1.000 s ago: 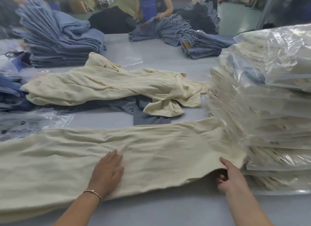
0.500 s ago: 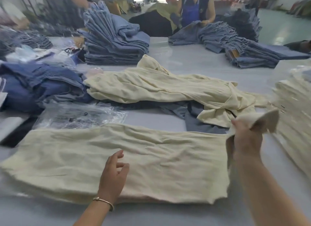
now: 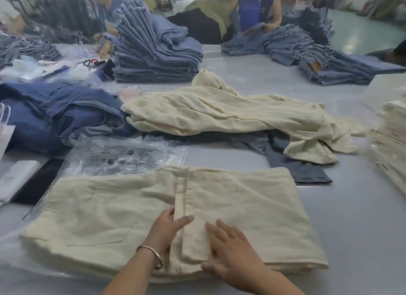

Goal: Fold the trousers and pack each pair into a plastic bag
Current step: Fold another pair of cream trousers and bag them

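A pair of cream trousers (image 3: 252,207) lies folded on the grey table (image 3: 356,218) right in front of me, its leg end doubled over to the middle. My left hand (image 3: 168,227) pinches the hem strip at that fold, thumb on top of it. Just to the right, my right hand (image 3: 230,244) presses flat on the folded layer with fingers spread. Clear plastic bags (image 3: 129,156) with printed text lie behind the trousers' left part and partly under them.
More loose cream trousers (image 3: 219,110) are heaped mid-table over grey-blue cloth (image 3: 296,167). A stack of bagged trousers (image 3: 393,145) stands at the right edge. Blue denim piles (image 3: 153,53) sit left and at the back, where a person (image 3: 257,7) works.
My right hand has carried the leg end over from the right and laid it on the middle. The trousers are now half as long. Both hands have come together at the fold.
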`<state>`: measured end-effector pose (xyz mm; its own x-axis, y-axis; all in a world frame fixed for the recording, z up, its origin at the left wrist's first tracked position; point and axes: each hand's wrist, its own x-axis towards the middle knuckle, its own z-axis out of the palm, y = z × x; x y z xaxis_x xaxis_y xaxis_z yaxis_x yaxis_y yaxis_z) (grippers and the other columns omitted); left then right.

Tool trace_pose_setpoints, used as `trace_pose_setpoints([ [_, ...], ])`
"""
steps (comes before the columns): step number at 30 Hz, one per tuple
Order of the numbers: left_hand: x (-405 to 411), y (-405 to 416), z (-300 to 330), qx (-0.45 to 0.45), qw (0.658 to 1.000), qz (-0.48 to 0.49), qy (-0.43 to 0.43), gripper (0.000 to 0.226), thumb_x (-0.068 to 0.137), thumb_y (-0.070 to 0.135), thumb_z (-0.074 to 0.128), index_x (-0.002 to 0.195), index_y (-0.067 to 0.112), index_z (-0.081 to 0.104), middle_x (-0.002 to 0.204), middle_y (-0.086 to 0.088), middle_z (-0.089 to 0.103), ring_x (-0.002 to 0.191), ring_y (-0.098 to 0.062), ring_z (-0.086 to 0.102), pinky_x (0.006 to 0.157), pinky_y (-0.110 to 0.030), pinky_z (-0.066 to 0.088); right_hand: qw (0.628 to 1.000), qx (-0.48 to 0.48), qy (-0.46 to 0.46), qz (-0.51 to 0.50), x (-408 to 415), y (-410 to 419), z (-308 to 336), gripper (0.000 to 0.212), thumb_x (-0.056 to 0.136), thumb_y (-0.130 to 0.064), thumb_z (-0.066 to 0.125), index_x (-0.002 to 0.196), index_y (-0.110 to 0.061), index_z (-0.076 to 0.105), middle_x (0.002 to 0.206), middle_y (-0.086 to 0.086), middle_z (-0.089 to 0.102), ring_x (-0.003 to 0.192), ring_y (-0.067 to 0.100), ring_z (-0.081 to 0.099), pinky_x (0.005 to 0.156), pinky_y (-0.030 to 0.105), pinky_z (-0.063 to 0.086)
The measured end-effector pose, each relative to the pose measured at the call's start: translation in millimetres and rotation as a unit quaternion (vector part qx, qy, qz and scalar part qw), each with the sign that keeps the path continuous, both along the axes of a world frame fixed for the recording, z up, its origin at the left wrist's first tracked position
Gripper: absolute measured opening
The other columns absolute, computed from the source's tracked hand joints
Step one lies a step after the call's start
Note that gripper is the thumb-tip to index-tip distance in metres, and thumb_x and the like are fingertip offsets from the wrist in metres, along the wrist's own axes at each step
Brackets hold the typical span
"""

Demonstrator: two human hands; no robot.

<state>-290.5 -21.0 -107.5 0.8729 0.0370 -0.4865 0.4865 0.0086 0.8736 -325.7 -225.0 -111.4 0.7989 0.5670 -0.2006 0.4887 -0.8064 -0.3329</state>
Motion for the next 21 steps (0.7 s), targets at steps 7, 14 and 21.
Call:
trace_pose_setpoints([
  [7,7,6,8,0.192,0.978,0.016,-0.084,0.02,0.072,0.011,0.075,0.084,0.022,0.064,0.074,0.009,0.07,0.065,0.002,0.064,0.056,-0.013,0.045,0.97,0.173,-0.101,-0.138,22,2,32,0.042,0.093,-0.057,0.042,0.118,-0.026,0.057,0.146,-0.017,0.038,0.135,0.004,0.034,0.107,0.018,0.022],
  [14,-11,51,-4,0.341,0.935,0.051,-0.086,0.021,0.079,0.012,0.065,0.095,0.025,0.06,0.074,0.005,0.061,0.071,-0.012,0.059,0.064,-0.027,0.045,0.969,0.14,-0.149,-0.14,48,47,30,0.063,0.094,-0.064,0.011,0.151,-0.037,0.009,0.157,-0.018,-0.011,0.144,0.0,-0.018,0.118,0.028,-0.011],
  [21,-51,147,-4,0.52,0.804,0.283,0.056,0.034,0.073,0.024,0.072,0.106,0.022,0.063,0.127,-0.009,0.047,0.115,-0.035,0.038,0.094,-0.049,0.036,0.991,-0.05,-0.098,-0.081,39,76,-42,0.068,0.097,-0.057,0.014,0.152,-0.026,-0.01,0.159,-0.003,-0.018,0.144,0.017,-0.021,0.107,0.033,-0.028],
])
